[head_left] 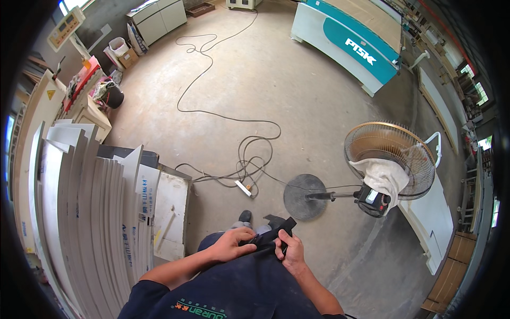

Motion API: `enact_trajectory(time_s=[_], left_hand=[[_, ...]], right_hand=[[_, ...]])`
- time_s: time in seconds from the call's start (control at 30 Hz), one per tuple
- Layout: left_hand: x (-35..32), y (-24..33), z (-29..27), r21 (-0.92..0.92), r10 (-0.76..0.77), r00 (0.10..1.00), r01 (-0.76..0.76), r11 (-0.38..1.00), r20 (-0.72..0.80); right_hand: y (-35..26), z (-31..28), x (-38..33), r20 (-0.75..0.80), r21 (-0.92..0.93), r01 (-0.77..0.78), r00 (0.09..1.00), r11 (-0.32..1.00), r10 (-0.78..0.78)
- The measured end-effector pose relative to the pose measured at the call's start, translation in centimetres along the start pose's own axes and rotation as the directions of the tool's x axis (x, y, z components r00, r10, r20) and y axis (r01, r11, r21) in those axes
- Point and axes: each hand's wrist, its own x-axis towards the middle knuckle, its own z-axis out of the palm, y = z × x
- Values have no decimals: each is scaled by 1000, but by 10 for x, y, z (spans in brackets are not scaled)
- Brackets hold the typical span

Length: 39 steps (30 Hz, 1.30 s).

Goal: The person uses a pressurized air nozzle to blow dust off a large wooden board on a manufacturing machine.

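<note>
A wide black strap (287, 225), possibly a belt or the band of a dark pouch, is held up at my waist in front of my dark blue shirt. My right hand (291, 252) is closed around it near its squared free end, thumb on top. Just to the left, my left hand (234, 243) has its fingers curled onto the same black material. What lies under those fingertips is hidden. My shoes and grey trousers show on the floor just beyond the hands.
A pedestal fan (390, 165) with a cloth draped on it stands at right on a round base (305, 196). Ahead, a black cable (228, 120) loops over the floor to a white power strip (243, 188). Upright white boards (101, 196) fill the left; a teal-and-white machine (340, 45) stands far right.
</note>
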Motion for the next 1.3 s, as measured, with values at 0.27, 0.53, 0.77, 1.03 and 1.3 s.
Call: enact_trajectory(time_s=[0.27,0.53,0.77,1.03,1.3], left_hand=[[3,-1,-6,40,206,978,-207,977,41],[4,-7,-20,-486,166,986,-143,862,3],[7,-36,-18,-927,-197,941,-205,314,-275],[10,-26,-19,-979,-83,978,-186,82,-193],[23,-22,-15,-892,54,986,117,436,156]], right_hand=[[-1,-6,-5,18,17,6,1000,1000,-6],[-4,-9,5,-45,9,-31,999,999,31],[-7,-14,7,-74,-95,-48,996,994,41],[-22,-12,-11,-295,-13,291,913,957,-282],[-32,1,-19,111,-125,58,993,990,-44]])
